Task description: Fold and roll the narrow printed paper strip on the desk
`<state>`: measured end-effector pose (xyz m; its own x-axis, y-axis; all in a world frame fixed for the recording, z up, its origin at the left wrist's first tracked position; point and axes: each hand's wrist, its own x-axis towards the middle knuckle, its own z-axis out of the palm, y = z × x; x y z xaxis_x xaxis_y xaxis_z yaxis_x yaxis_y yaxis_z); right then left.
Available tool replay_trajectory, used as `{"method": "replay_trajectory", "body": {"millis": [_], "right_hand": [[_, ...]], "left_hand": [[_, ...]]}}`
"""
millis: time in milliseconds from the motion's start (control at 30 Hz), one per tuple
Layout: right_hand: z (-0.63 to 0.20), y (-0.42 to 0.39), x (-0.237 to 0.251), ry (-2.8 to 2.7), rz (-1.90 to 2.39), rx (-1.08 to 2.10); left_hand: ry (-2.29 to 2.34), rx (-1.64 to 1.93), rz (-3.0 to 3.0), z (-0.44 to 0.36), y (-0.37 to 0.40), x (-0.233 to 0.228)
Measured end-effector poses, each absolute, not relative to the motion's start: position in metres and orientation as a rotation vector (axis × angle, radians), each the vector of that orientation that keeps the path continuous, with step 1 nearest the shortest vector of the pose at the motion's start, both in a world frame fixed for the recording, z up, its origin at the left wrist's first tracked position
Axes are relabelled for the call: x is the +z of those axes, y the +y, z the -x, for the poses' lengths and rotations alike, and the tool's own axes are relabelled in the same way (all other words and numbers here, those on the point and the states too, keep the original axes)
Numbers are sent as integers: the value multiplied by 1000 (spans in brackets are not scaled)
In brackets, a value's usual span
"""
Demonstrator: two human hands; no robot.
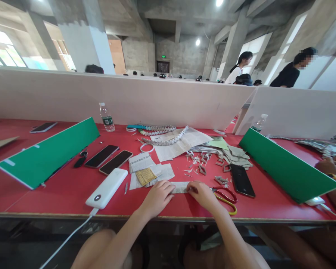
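Observation:
A strip of printed paper (180,187) lies flat near the table's front edge, between my two hands. My left hand (159,195) has its fingers closed at the strip's left end. At the opposite end, my right hand (203,193) pinches the paper with curled fingers; the fingertips are partly hidden. Just right of that hand rest scissors (226,200) with red and yellow handles, their blades mostly out of sight behind it. Cut paper pieces (144,164), one of them yellowish, lie beyond my left hand. Several small folded paper links (202,170) and scraps are scattered beyond my right hand.
Phones (242,180), a white power bank (108,188) with a cable, and a water bottle (106,117) stand or lie around. Woven paper chains (168,141) rest on newspaper (184,144). Green dividers (288,164) flank both sides. Another person's hand (329,166) is at right.

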<state>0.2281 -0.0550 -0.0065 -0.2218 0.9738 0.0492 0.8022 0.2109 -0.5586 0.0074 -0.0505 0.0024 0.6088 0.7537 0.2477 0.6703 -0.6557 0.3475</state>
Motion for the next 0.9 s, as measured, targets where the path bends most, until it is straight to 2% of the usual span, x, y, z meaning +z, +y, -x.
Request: {"method": "replay_trajectory", "body": {"millis": [133,533,900], "right_hand": [[-228,-57,-6,-2136,1545,433],[-231,-59,-6,-2187,1502,375],[-224,-52,-4,-2115,1745,241]], "left_hand": [[1179,507,-2659,-16,-43,-1],[1273,538,-2690,-22,-36,-3],[1443,621,-2540,-29,-33,-12]]}}
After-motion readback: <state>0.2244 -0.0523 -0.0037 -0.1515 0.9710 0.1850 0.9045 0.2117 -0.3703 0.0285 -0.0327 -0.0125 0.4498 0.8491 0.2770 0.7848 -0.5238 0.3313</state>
